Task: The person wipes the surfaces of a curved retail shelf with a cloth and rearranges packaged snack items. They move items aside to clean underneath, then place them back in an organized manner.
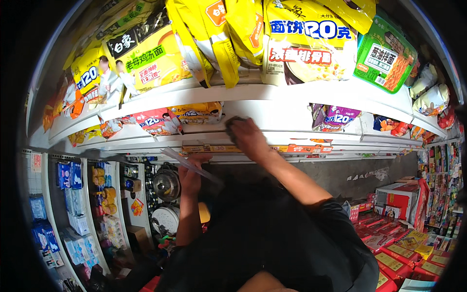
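Observation:
My right hand is shut on a dark cloth, which lies against the bare stretch of a white metal shelf. Instant noodle packs stand on both sides of it: a red one and an orange one to the left, a purple one to the right. Lower left, below the shelf edge, my left hand holds a long, clear plastic strip that slants across its fingers. The cloth is blurred, so its exact folds cannot be made out.
Large yellow noodle packs and a green noodle box fill the shelf above. Shelves with packaged goods and a metal pot stand at left. Red cartons are stacked at lower right, near a large box.

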`<state>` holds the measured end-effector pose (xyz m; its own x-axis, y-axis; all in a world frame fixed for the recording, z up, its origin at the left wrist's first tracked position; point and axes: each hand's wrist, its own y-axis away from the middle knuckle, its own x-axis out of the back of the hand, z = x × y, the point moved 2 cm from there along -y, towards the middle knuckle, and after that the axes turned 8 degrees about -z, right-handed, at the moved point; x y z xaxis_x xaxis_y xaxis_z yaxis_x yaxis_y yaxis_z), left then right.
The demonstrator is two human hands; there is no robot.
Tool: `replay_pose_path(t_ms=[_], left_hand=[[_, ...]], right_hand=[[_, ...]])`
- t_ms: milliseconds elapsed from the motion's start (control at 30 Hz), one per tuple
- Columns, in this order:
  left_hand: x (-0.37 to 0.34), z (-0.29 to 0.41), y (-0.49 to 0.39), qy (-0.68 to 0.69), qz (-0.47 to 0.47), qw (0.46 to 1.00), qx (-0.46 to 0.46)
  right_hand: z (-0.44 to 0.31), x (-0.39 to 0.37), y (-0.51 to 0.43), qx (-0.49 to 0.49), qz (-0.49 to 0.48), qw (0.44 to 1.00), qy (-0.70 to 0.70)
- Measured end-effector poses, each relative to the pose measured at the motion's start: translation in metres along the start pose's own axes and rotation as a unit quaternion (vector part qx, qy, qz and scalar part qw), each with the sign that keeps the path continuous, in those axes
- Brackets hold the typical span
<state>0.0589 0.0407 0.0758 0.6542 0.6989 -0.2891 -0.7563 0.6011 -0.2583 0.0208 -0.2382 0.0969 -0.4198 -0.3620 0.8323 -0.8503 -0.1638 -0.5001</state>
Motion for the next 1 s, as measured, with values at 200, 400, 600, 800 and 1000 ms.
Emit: replay_pose_path(t_ms=[200,400,600,800,1000], left_hand=[[0.001,0.019,-0.005,0.037,0.06,0.993,-0.091],[0.033,0.089,0.003,0.187,0.15,0.956,-0.169],[0.029,0.141,0.023,0.342,0.135,0.904,-0.217],[0.005,0.13,0.034,0.344,0.113,0.905,-0.225],[-0.058,0.089,0.025,0.289,0.125,0.931,-0.186]], right_hand=[[0.036,0.029,0.028,-0.157,-0.149,0.975,-0.045],[0.062,0.09,0.086,-0.222,-0.091,0.968,0.074],[0.025,0.098,0.084,-0.194,-0.165,0.967,-0.03],[-0.09,0.092,0.01,-0.017,-0.154,0.936,-0.316],[-0.211,0.143,-0.108,0.257,-0.025,0.881,-0.397]])
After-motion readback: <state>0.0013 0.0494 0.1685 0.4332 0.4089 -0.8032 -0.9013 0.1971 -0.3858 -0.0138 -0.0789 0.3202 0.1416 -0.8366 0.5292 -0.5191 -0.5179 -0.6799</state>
